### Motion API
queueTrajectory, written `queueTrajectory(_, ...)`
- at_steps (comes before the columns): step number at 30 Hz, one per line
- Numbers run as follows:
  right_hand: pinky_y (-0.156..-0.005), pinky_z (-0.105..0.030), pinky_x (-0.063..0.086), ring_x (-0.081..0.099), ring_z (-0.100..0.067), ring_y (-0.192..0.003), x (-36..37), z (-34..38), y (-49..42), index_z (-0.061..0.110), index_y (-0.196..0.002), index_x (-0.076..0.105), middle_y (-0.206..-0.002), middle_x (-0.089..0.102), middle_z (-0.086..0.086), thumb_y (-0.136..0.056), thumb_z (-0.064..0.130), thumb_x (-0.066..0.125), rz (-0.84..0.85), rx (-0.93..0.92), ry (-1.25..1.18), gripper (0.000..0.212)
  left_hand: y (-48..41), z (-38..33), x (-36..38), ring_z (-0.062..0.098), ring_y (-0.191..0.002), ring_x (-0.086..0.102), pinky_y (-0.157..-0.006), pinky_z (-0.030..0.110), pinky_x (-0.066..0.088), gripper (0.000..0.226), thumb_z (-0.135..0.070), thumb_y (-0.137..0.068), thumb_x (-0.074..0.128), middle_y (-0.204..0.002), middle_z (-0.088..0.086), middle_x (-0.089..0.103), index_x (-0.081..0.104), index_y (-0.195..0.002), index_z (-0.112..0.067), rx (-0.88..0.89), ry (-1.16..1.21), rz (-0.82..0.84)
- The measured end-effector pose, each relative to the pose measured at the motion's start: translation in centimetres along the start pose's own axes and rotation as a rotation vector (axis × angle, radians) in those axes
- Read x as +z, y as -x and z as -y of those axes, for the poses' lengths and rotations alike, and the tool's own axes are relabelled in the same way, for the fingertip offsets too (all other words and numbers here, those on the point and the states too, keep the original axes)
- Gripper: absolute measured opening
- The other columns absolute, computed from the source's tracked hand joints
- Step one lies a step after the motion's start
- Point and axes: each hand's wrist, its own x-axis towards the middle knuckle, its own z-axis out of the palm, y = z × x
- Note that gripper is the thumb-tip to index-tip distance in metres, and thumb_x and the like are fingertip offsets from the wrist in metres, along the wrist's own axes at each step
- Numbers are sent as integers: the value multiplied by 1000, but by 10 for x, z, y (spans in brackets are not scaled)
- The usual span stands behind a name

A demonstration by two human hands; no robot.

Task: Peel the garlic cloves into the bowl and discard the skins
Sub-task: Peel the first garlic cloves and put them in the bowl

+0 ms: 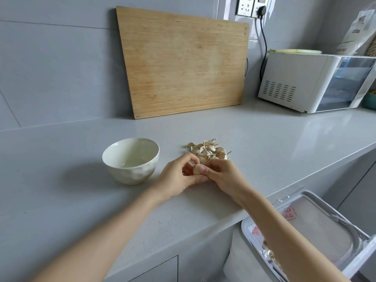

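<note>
A white bowl [130, 161] stands on the grey counter, holding a little clear liquid. To its right lies a pile of unpeeled garlic cloves [209, 151] with papery skins. Just in front of the pile, my left hand [179, 178] and my right hand [221, 176] meet over the counter and both pinch one garlic clove [197, 168] between their fingertips. Most of that clove is hidden by the fingers. An open white bin [305, 231] lined with a plastic bag sits below the counter edge at the right, with some skins inside.
A wooden cutting board [183, 64] leans against the tiled wall behind the garlic. A white microwave [317, 82] stands at the back right, plugged into a wall socket [252, 7]. The counter edge [264, 198] runs diagonally above the bin.
</note>
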Motion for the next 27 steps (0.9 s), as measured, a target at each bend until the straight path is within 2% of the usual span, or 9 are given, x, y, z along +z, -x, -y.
queueTrajectory(2,-64,-28,38,49,-10,-67,1,-2,-1,7,-87,69,-74,64,-11,-85,36,66,-13,1,-17,29,0,-1,0,14,-69,55,-72,34,50,29,-25,-71,77,-76,3,59,56,-89,-18,6,22,10)
queueTrajectory(4,-61,-27,35,46,-10,-65,1,-3,-1,6,-85,68,-70,60,-5,-87,32,64,-25,-5,-17,27,-1,-1,0,13,-68,57,-75,36,54,28,-19,-74,75,-76,2,59,56,-94,-11,-3,64,18)
queueTrajectory(7,-63,-29,37,48,-12,-67,1,-6,-2,6,-86,68,-73,61,-18,-89,30,62,-21,-34,-23,25,-1,1,0,10,-66,61,-79,43,57,28,-17,-76,73,-74,-3,62,56,-97,-9,-19,86,21)
queueTrajectory(10,-54,-18,32,41,-4,-56,0,-6,-1,5,-86,68,-66,55,-7,-91,26,60,-19,-43,-3,23,-2,1,0,12,-68,63,-82,45,55,23,-12,-81,70,-75,-6,64,55,-98,-13,-20,70,24)
queueTrajectory(14,-51,-13,30,38,-2,-53,-1,-6,1,7,-85,69,-65,55,0,-91,25,59,-11,-61,3,21,-1,1,0,14,-72,64,-82,42,55,21,-9,-83,67,-79,-4,63,54,-95,-19,-16,70,40)
queueTrajectory(17,-51,-12,30,39,0,-52,-2,-4,1,7,-85,69,-62,55,3,-91,24,59,-5,-61,-6,20,-1,1,0,10,-70,64,-75,27,56,19,-7,-84,65,-76,-10,66,53,-95,-17,-14,100,58)
queueTrajectory(19,-50,-11,31,40,1,-50,-3,-3,1,9,-85,69,-60,55,8,-92,22,59,-5,-62,-10,18,-1,0,0,10,-70,65,-72,21,53,19,-7,-85,64,-80,-7,66,53,-96,-17,-21,107,64)
queueTrajectory(23,-53,-12,35,44,2,-52,-2,-2,2,13,-84,69,-62,58,9,-93,18,57,-1,-53,-14,16,0,1,1,12,-74,67,-78,24,53,17,-10,-88,61,-89,1,66,52,-100,-19,3,23,59)
queueTrajectory(27,-53,-11,35,46,3,-52,-1,-1,3,8,-85,68,-58,57,12,-94,13,55,-30,-41,25,16,1,2,6,17,-82,66,-81,28,50,20,-15,-95,51,-91,0,63,50,-114,-14,60,-220,27)
